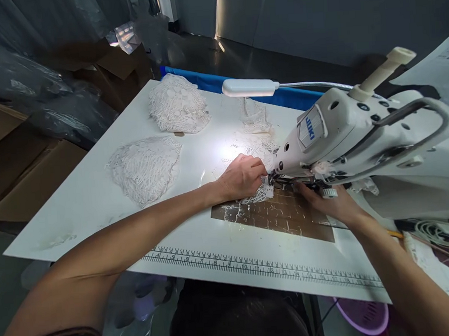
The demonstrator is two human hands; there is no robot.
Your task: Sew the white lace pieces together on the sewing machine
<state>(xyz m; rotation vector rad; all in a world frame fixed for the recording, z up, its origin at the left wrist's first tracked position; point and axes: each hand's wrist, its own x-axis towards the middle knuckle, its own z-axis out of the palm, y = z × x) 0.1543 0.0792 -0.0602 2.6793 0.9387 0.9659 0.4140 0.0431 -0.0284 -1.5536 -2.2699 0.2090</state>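
My left hand rests on the white table with its fingers curled and pinched on a piece of white lace right at the needle of the white sewing machine. My right hand lies under the machine's head, just right of the needle; its fingers are hidden by the machine. More lace spreads behind the needle in the lamp's bright light.
Two piles of white lace pieces lie at the table's left and back. A small LED lamp hangs over the work. A printed ruler runs along the front edge. Cardboard boxes stand left; a purple basin sits below.
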